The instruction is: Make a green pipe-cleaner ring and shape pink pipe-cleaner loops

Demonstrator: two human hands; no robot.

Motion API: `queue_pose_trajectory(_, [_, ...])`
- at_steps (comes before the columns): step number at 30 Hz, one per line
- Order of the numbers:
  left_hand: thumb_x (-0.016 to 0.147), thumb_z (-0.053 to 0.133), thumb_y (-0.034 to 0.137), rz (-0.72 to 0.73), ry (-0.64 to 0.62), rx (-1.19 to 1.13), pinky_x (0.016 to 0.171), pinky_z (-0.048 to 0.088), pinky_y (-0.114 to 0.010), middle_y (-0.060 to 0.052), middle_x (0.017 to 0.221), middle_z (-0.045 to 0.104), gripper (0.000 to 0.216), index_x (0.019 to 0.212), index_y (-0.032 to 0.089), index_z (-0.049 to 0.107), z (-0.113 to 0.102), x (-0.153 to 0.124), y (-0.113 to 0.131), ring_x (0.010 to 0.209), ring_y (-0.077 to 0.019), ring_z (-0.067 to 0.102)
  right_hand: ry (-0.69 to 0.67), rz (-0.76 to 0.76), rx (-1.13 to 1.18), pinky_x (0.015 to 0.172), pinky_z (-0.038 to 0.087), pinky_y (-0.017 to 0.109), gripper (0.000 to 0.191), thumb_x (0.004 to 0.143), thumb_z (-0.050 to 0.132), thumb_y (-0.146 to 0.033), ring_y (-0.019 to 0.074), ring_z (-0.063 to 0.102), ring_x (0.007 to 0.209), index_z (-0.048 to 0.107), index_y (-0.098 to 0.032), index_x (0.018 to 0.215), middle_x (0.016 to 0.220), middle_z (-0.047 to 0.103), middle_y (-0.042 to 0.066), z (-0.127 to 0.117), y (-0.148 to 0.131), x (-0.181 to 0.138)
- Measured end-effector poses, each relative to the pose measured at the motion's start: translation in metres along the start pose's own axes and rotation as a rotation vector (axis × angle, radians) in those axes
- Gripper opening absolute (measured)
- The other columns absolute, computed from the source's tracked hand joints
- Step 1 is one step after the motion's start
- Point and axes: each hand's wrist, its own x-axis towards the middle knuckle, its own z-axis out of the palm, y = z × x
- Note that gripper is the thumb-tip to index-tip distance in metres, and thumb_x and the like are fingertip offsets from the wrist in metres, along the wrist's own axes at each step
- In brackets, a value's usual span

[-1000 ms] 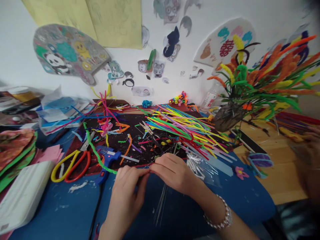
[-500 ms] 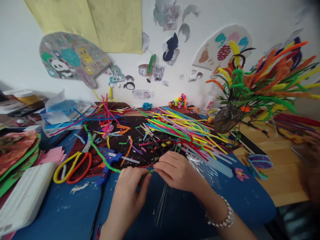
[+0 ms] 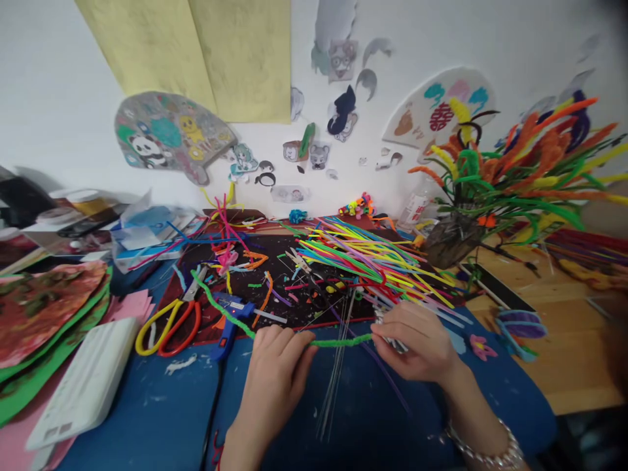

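Observation:
A long green pipe cleaner stretches between my two hands, its other part curving up and left past the glue gun. My left hand is closed around its middle, fingers pinching it. At the right end, my right hand pinches the tip between thumb and fingers. Thin bare wires lie on the blue table cover beneath the stretched piece. A blue glue gun rests just left of my left hand. Scissors with yellow and red handles lie further left.
A heap of colourful pipe cleaners lies on the dark mat. At the right stands a vase of fuzzy stems, near a phone and a pink flower. A white plastic case sits at left.
My right hand has moved right, away from my left hand, and a stretch of green pipe cleaner now shows between them. The view has shifted, so the scene sits further right and lower.

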Motion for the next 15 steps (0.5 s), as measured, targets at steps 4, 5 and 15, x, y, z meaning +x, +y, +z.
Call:
queue_pose_trajectory(4, [0.090,0.055,0.021,0.057,0.025,0.024,0.072,0.037,-0.033,-0.002,0.072,0.057,0.007,0.091,0.019,0.061,-0.006,-0.003,-0.001,0.073,-0.0179,0.049,0.043,0.082,-0.029,0.056,0.047,0.028,0.020,0.071,0.064,-0.007,0.0142,0.057,0.059,0.062,-0.019,0.087,0.067,0.063,0.002,-0.015,-0.010,-0.023])
queue_pose_trajectory(5, [0.090,0.055,0.022,0.069,0.006,0.020,0.070,0.037,-0.033,-0.002,0.071,0.056,0.007,0.089,0.018,0.060,-0.008,-0.005,-0.001,0.071,-0.0175,0.048,0.056,0.099,-0.040,0.055,0.047,0.028,0.021,0.070,0.065,-0.006,0.0144,0.058,0.058,0.062,-0.019,0.087,0.066,0.062,0.002,-0.021,-0.013,-0.030])
queue_pose_trajectory(15, [0.092,0.050,0.024,0.083,-0.110,0.023,0.073,0.039,-0.035,-0.003,0.075,0.057,0.011,0.091,0.018,0.058,-0.024,-0.014,-0.010,0.074,-0.0187,0.049,0.181,0.239,-0.290,0.049,0.047,0.027,0.010,0.072,0.057,-0.011,0.0162,0.059,0.050,0.058,-0.021,0.073,0.059,0.056,0.001,-0.064,-0.031,-0.102])
